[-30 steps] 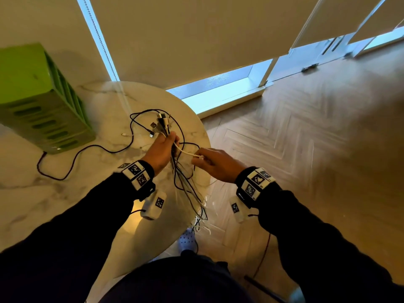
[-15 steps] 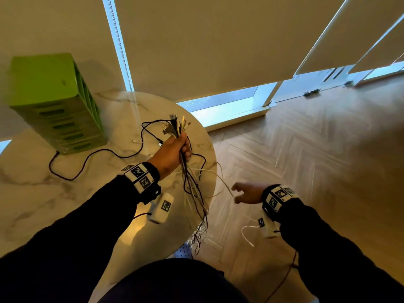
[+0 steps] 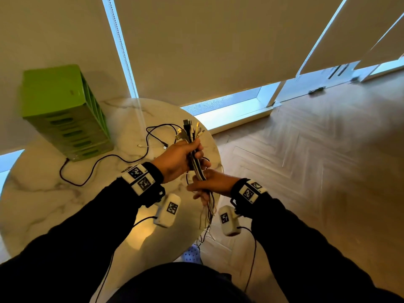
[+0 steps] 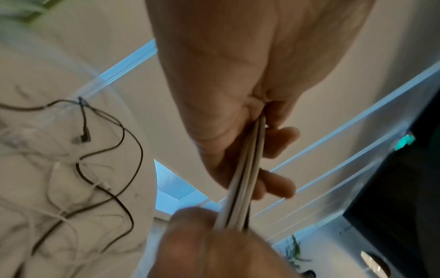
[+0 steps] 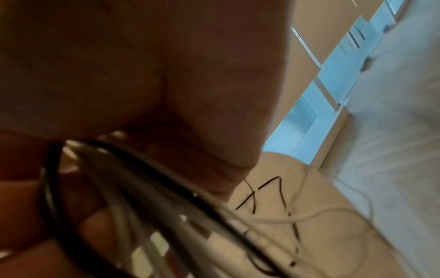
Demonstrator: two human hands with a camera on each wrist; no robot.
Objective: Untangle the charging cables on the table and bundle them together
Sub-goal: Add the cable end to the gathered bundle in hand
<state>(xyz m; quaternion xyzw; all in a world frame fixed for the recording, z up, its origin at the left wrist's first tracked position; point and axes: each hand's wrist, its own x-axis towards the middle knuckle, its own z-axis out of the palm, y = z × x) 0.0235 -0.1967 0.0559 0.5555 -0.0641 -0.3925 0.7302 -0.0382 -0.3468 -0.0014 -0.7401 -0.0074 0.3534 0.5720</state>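
Observation:
A bundle of black and white charging cables stands upright over the table's right edge, its plugs fanned out at the top. My left hand grips the bundle just below the plugs. My right hand is wrapped round the same cables directly underneath, and their loose tails hang down past the table edge. The left wrist view shows the cable bundle running between both hands. In the right wrist view the cables cross my palm, blurred. A black cable still lies on the marble.
A green slotted box stands at the back left of the round marble table, with the black cable running from its base. A small white plug lies near the middle. Wooden floor spreads to the right.
My right hand has come up from low over the floor and taken hold of the bundle just under my left hand. The left hand has kept its grip and stayed raised.

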